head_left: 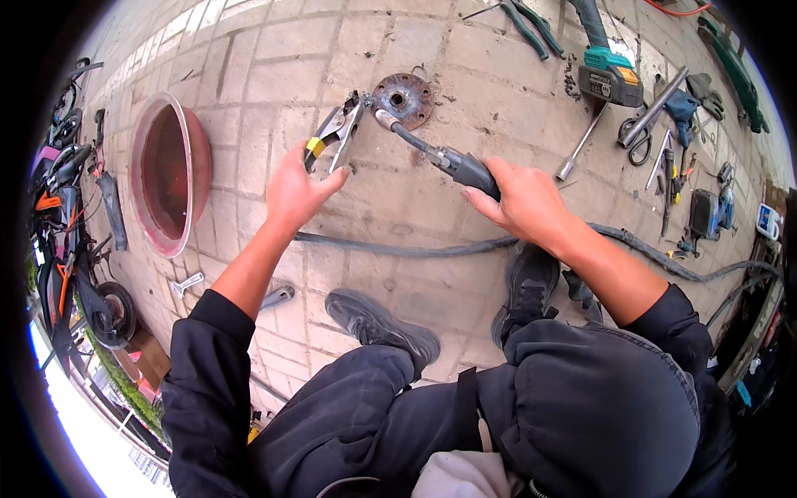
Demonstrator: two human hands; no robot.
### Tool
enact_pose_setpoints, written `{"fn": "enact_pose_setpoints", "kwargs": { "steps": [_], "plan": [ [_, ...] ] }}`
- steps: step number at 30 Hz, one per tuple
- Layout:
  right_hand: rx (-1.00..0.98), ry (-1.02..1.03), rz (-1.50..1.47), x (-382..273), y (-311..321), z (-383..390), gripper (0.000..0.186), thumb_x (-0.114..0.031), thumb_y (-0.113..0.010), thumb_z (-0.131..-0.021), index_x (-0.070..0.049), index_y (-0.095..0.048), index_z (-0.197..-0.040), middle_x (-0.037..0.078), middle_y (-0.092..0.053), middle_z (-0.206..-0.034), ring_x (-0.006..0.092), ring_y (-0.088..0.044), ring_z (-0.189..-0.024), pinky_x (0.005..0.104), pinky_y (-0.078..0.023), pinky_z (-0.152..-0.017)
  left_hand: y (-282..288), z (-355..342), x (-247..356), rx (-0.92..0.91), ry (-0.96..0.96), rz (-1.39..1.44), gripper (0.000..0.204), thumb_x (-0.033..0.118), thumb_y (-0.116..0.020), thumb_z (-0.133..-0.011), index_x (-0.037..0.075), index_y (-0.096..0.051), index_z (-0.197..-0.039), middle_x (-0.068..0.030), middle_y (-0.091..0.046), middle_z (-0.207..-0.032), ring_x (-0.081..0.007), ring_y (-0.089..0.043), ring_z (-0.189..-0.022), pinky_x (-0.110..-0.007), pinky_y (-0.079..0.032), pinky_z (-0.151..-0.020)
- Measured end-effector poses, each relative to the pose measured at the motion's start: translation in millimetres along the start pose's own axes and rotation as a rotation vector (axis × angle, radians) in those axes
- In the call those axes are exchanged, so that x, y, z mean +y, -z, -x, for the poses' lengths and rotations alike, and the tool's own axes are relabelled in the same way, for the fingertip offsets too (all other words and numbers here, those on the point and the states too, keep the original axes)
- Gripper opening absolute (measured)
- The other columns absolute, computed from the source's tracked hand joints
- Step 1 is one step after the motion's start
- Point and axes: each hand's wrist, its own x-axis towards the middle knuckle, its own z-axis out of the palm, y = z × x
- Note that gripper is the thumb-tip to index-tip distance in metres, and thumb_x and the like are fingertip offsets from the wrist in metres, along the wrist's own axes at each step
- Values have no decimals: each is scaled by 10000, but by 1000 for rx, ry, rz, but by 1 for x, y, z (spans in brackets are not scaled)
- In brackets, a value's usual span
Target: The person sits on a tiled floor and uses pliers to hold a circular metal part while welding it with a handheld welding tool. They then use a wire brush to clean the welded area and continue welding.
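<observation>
My left hand point(297, 189) grips locking pliers point(335, 133) with a yellow band; their jaws clamp the left rim of a rusty round flange with bolt holes point(403, 99) lying on the brick paving. My right hand point(521, 202) holds the dark handle of a welding torch point(462, 168). The torch's curved neck reaches up and left, and its tip point(383, 118) touches the flange's lower left edge. A thick grey hose point(415, 247) runs from the torch across the paving in front of my shoes.
A red basin point(168, 173) stands at left beside parked bikes point(70, 241). A teal cordless tool point(604, 62), pliers point(531, 25), a metal rod point(579, 148), scissors and several hand tools point(672, 141) lie at the upper right. Two wrenches point(188, 285) lie near my left elbow.
</observation>
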Motion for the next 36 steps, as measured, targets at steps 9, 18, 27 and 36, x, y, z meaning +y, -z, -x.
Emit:
{"fn": "enact_pose_setpoints", "kwargs": {
  "steps": [9, 18, 27, 36],
  "plan": [
    [-105, -97, -199, 21, -33, -25, 524, -499, -623, -891, 15, -618, -990, 222, -663, -756, 389, -662, -692, 461, -520, -648, 25, -19, -13, -269, 284, 569, 611, 458, -669, -856, -39, -616, -1207, -52, -608, -888, -116, -537, -747, -259, -435, -676],
    [-386, -337, -628, 20, -27, -46, 619, -532, -653, -865, 85, -643, -914, 134, -635, -689, 206, -637, -643, 369, -493, -602, 24, -25, -14, -411, 495, 865, 370, 472, -456, -953, 121, -558, -1008, 19, -503, -741, -74, -421, -582, -244, -314, -520],
    [-254, -249, -511, 13, -33, -43, 657, -544, -627, -863, 113, -636, -851, 210, -623, -682, 310, -648, -663, 428, -500, -653, 23, -30, -14, -475, 544, 937, 541, 599, -399, -913, 127, -579, -1108, 25, -509, -780, -74, -399, -584, -234, -293, -533],
    [-212, -206, -432, 13, -37, -41, 693, -587, -613, -875, 106, -637, -902, 225, -635, -710, 338, -658, -687, 441, -503, -660, 24, -31, -14, -466, 566, 946, 452, 567, -414, -930, 139, -556, -963, 24, -484, -720, -78, -385, -559, -247, -303, -495]
  ]
}}
